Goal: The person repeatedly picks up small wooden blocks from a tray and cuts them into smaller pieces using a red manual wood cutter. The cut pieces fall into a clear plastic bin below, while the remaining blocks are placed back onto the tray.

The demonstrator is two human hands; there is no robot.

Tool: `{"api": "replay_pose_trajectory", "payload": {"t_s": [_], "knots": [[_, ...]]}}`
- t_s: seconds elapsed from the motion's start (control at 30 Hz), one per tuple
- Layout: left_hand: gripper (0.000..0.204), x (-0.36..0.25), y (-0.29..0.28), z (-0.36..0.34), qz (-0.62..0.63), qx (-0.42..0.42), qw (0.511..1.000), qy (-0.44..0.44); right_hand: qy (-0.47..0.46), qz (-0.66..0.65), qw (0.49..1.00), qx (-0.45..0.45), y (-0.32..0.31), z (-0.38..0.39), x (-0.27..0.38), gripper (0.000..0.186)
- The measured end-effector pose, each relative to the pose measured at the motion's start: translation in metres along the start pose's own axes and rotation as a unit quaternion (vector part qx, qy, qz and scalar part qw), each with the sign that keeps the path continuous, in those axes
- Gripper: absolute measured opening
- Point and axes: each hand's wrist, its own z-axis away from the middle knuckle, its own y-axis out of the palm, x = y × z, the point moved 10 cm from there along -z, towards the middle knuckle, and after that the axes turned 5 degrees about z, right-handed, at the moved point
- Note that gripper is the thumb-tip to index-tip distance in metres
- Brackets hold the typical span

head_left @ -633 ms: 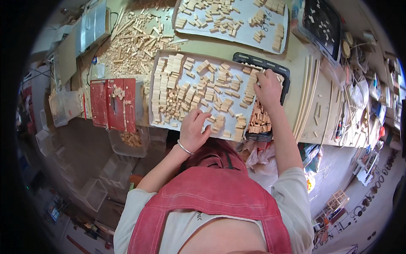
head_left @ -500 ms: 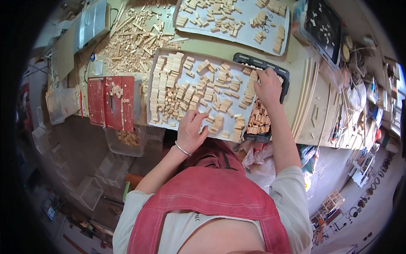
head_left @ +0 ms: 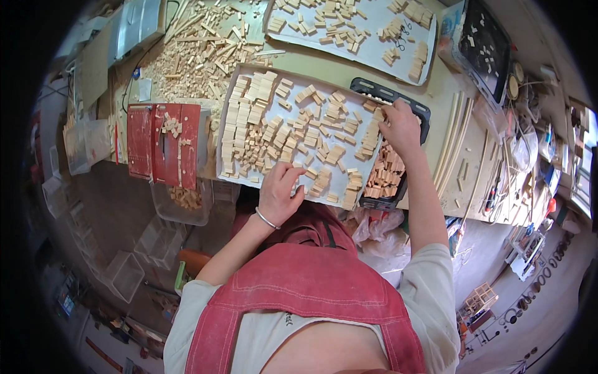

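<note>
A shallow white tray (head_left: 293, 118) lies on the bench in front of me, holding many small pale wooden blocks in rows and loose clusters. Over its near edge hovers my left hand (head_left: 280, 193), thumb and forefinger apart with nothing seen between them; a bangle circles that wrist. My right hand (head_left: 402, 129) reaches to the tray's far right corner. Its fingers are pinched at the end of a row of wooden blocks (head_left: 370, 138) along the right edge; the fingertips are partly hidden. Beneath that side stands a black crate (head_left: 423, 121) filled with redder wooden blocks (head_left: 386, 171).
Another block tray (head_left: 305, 38) lies behind. Loose wood offcuts (head_left: 199, 56) heap at the back left, beside a red metal-topped machine (head_left: 140, 143). Long wooden strips (head_left: 450, 140) lie right of the crate. A black bin (head_left: 479, 50) stands at the back right.
The view has shifted slightly. My right hand stays at the tray's right edge, its fingers drawn slightly closer together. My left hand has hardly moved.
</note>
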Motion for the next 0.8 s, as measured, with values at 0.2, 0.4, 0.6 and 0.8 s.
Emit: {"api": "replay_pose_trajectory", "payload": {"t_s": [0.2,0.4,0.6,0.8], "knots": [[0.037,0.0042,-0.0008,0.0005,-0.008,-0.008,1.000,0.006,-0.019,-0.004,0.999,0.032,0.0006,-0.0044,0.0003,0.022],[0.037,0.0073,0.0002,0.0000,-0.004,-0.009,1.000,0.000,-0.051,0.013,0.997,0.060,-0.0005,-0.0074,0.0047,0.019],[0.037,0.0077,0.0000,-0.0005,-0.004,-0.007,1.000,-0.004,-0.056,0.027,0.995,0.073,0.0004,-0.0105,0.0059,0.021],[0.037,0.0099,0.0016,0.0005,-0.003,-0.005,1.000,-0.010,-0.049,0.019,0.995,0.079,0.0031,-0.0097,0.0044,0.024]]}}
